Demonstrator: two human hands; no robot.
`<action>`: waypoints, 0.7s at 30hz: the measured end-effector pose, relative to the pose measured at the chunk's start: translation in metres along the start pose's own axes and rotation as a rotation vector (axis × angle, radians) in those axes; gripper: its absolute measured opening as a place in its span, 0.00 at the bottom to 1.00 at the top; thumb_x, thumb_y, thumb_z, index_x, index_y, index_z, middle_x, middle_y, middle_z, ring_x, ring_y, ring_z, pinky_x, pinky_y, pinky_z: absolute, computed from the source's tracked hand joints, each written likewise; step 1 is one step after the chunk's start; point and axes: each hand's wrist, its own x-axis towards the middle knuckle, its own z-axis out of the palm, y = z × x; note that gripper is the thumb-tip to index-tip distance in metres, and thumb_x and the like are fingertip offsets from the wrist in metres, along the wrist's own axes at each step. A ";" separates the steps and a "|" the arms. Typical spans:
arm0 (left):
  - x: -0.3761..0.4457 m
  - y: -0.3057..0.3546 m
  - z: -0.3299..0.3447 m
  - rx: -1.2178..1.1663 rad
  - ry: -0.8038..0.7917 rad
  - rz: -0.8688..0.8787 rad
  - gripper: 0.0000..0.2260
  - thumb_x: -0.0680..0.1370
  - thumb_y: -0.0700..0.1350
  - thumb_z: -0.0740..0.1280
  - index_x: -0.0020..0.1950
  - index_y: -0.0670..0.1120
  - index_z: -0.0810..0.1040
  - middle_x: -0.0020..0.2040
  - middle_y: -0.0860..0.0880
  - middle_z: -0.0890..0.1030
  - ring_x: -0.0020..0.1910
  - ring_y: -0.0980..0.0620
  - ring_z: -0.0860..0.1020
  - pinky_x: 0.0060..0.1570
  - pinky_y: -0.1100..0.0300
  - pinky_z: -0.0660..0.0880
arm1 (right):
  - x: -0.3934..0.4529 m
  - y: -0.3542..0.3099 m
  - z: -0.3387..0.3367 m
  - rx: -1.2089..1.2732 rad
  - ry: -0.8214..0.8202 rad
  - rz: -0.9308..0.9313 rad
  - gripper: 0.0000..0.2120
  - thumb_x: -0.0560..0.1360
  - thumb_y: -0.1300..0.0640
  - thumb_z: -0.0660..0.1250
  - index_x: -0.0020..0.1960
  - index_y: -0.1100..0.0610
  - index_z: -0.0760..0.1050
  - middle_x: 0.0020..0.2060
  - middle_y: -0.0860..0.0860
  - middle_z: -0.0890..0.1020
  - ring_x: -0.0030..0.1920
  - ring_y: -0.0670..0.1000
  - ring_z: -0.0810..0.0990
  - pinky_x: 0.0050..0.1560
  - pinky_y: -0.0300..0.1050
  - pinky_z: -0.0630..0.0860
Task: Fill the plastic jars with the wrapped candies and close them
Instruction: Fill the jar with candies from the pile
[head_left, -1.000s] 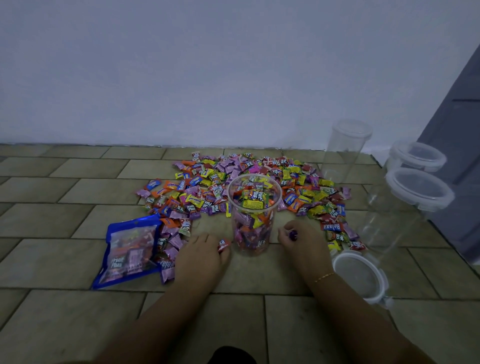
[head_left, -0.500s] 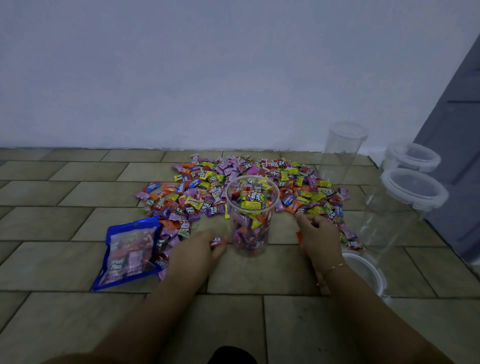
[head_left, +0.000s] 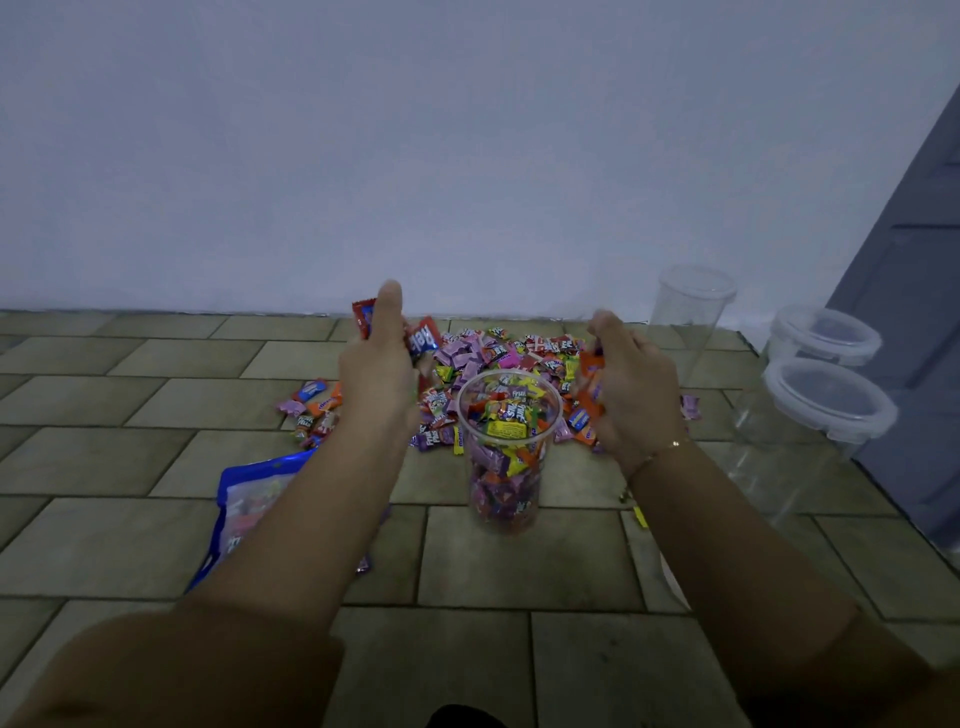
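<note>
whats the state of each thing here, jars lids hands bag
middle jar: upright, open, mostly full of candies
left hand: raised, holds red candies
right hand: raised, holds orange candies
tall jar by the wall: upright, open, empty
two lidded jars on the right: closed, empty
blue bag: flat on the floor, part hidden by the left arm
candy pile: loose on the floor

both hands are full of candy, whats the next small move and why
Probably bring both hands together over the open jar and let go. The left hand and right hand each grip wrapped candies beside its rim, and it looks only partly filled.
</note>
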 end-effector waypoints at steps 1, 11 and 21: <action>0.001 0.001 0.006 -0.061 -0.022 -0.040 0.18 0.75 0.59 0.66 0.36 0.46 0.69 0.24 0.50 0.70 0.19 0.55 0.66 0.30 0.57 0.67 | 0.001 -0.005 0.007 0.022 0.000 -0.021 0.11 0.76 0.53 0.66 0.37 0.56 0.73 0.31 0.53 0.69 0.28 0.51 0.66 0.29 0.42 0.68; -0.005 -0.006 0.030 -0.179 -0.126 -0.139 0.20 0.78 0.56 0.64 0.29 0.47 0.70 0.24 0.51 0.72 0.21 0.52 0.69 0.28 0.61 0.66 | -0.008 0.002 0.033 0.108 0.058 -0.030 0.11 0.76 0.55 0.65 0.36 0.55 0.74 0.29 0.50 0.72 0.33 0.55 0.63 0.32 0.46 0.67; -0.010 -0.011 0.031 -0.081 -0.206 -0.029 0.16 0.79 0.51 0.62 0.35 0.45 0.72 0.30 0.50 0.78 0.26 0.50 0.77 0.30 0.59 0.74 | -0.012 0.003 0.035 0.154 -0.007 -0.045 0.12 0.77 0.61 0.63 0.35 0.56 0.75 0.29 0.52 0.74 0.29 0.53 0.72 0.33 0.45 0.72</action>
